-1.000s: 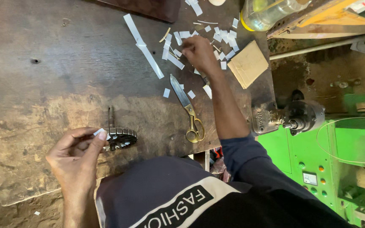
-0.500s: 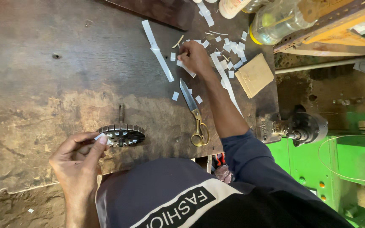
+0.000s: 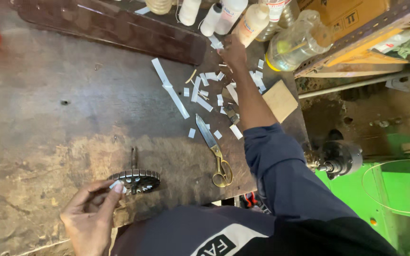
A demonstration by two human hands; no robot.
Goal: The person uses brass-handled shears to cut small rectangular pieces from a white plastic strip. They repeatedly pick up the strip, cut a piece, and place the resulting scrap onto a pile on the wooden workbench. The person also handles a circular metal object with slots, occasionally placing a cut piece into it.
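Round, dark, slotted metal rotor core on a thin shaft point(image 3: 135, 180), lying flat near the front edge of the worn, stained wooden table point(image 3: 48, 123), shaft pointing away from the body. Left hand point(image 3: 91, 215) just beside it, fingers pinched on a small white paper slip point(image 3: 116, 186) whose tip touches the slotted rim. Right hand point(image 3: 232, 53) stretched far across, among scattered white paper strips and snippets point(image 3: 205, 92), fingers curled downward near the pale plastic bottles point(image 3: 224, 16); grip hidden from this angle, so cannot tell whether anything is held there. Brass-handled scissors point(image 3: 213, 150) flat between the arm and the core, blades toward the scraps. Square wooden block point(image 3: 279, 100) at the right edge, clear plastic bottle with yellow liquid point(image 3: 297, 45) beyond it.

Likely trouble: slip buckling or slipping from the pinch, being thin and held only at one end; core rolling or shifting, with nothing steadying it; sleeve sweeping loose snippets or nudging a bottle over during so long a reach.
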